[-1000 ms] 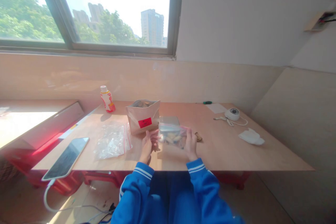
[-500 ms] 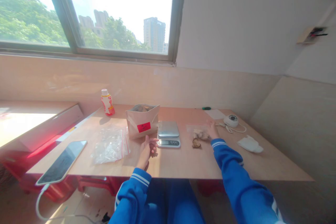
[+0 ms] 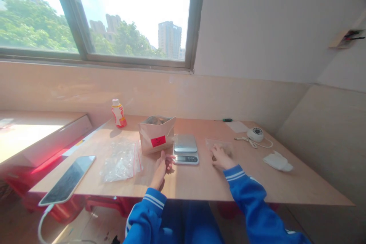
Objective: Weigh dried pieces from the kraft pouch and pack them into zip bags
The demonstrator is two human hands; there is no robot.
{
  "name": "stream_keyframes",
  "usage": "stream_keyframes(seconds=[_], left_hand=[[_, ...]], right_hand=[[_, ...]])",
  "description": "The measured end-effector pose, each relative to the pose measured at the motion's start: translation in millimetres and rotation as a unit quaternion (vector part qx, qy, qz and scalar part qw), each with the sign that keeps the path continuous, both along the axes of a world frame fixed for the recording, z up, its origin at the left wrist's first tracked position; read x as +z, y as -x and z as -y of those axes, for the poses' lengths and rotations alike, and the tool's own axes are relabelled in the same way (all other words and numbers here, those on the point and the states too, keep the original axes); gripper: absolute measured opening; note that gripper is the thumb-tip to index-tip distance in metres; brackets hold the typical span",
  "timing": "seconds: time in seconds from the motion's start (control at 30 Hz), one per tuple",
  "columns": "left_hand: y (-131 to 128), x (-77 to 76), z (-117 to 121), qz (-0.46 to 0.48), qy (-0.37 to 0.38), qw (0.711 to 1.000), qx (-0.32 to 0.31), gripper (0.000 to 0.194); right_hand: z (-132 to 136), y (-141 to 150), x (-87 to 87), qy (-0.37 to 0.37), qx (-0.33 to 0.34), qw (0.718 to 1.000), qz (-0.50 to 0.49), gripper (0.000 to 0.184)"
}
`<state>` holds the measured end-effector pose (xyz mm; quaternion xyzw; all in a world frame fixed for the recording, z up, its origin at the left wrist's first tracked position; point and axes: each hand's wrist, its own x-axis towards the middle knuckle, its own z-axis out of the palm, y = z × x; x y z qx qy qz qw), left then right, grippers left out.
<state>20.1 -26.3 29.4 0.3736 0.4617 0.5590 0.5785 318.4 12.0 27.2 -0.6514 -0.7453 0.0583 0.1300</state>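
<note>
My left hand (image 3: 162,167) stands on its edge on the wooden table (image 3: 246,183), fingers loosely apart and empty, touching the front left corner of a digital kitchen scale (image 3: 185,149). My right hand (image 3: 221,159) lies on a flat clear zip bag (image 3: 219,145) to the right of the scale. Its fingers cover most of the brown and pale pieces (image 3: 214,157) there, so I cannot tell whether they grip anything. Behind my left hand stands a kraft paper pouch (image 3: 156,137) with a red label. Left of that lies a crumpled clear zip bag (image 3: 121,162).
A bottle with a red and white label (image 3: 119,113) stands at the back left, and a tablet (image 3: 67,180) lies on the front left corner. On the right are a white corded device (image 3: 255,134), a white cloth (image 3: 277,161), a sheet of paper (image 3: 237,126) and a green-handled tool (image 3: 227,120).
My right hand has moved from behind the pieces to on top of them, left of where it was. The view has tilted slightly. My left hand stays beside the scale.
</note>
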Motion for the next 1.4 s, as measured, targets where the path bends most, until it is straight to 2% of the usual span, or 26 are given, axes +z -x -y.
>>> stream_keyframes(seconds=[0.17,0.3,0.37,0.47,0.57,0.63,0.73,0.83,0.9,0.97,1.03,1.07,1.13,1.23,1.3,1.33,1.4], left_hand=[[-0.9,-1.5,-1.2,0.000,0.001,1.000,0.009,0.079],[-0.8,-1.3,-3.1,0.000,0.007,1.000,0.000,0.080],[-0.7,-1.3,-4.2,-0.005,0.010,1.000,0.000,0.082],[-0.6,-1.6,-4.3,-0.006,0.013,1.000,0.004,0.082],[-0.5,-1.6,-1.1,-0.006,-0.002,1.000,0.002,0.079],[-1.0,-0.8,2.0,-0.011,-0.018,1.000,0.009,0.076],[-2.7,0.7,5.2,-0.018,-0.026,0.999,0.012,0.071],[-2.9,0.3,6.4,-0.028,-0.019,0.999,0.015,0.066],[-0.3,-0.3,7.1,-0.052,-0.036,0.995,0.076,0.058],[5.3,3.2,8.8,-0.090,-0.089,0.978,0.164,0.048],[13.5,16.3,11.4,-0.144,-0.157,0.952,0.220,0.037],[18.1,27.7,12.6,-0.184,-0.189,0.935,0.236,0.032],[27.2,59.7,12.7,-0.261,-0.255,0.892,0.267,0.028],[37.8,118.6,1.3,-0.355,-0.331,0.824,0.293,0.027],[43.0,151.8,-14.9,-0.437,-0.355,0.793,0.232,0.027],[45.4,164.1,-24.6,-0.484,-0.347,0.783,0.182,0.027],[50.0,179.4,-44.0,-0.554,-0.285,0.778,0.078,0.027]], right_hand=[[2.5,-0.6,1.1,-0.022,0.028,0.997,-0.070,0.037],[-12.7,15.6,19.6,-0.049,0.081,0.985,-0.142,0.030],[-27.1,34.0,29.4,-0.068,0.102,0.971,-0.205,0.034],[-49.5,68.3,34.9,-0.097,0.104,0.930,-0.340,0.041],[-61.7,95.6,28.7,-0.104,0.057,0.915,-0.386,0.035],[-61.4,103.2,21.6,-0.126,0.028,0.908,-0.398,0.033],[-50.1,97.7,8.8,-0.198,0.007,0.891,-0.408,0.036],[-31.7,80.3,-7.5,-0.252,-0.035,0.885,-0.389,0.034],[-19.7,68.7,-19.2,-0.247,-0.050,0.887,-0.386,0.030],[-11.2,60.5,-29.1,-0.222,-0.049,0.888,-0.401,0.028],[-7.8,56.5,-35.6,-0.203,-0.052,0.880,-0.426,0.026],[-7.9,55.8,-37.4,-0.198,-0.060,0.874,-0.440,0.025],[-9.9,55.7,-39.0,-0.186,-0.074,0.863,-0.463,0.024],[-13.3,55.7,-39.5,-0.160,-0.082,0.862,-0.473,0.024],[-13.9,55.3,-39.9,-0.153,-0.083,0.866,-0.469,0.023],[-13.8,55.1,-40.2,-0.153,-0.083,0.867,-0.468,0.023],[-13.4,54.9,-40.8,-0.155,-0.082,0.867,-0.466,0.024]])
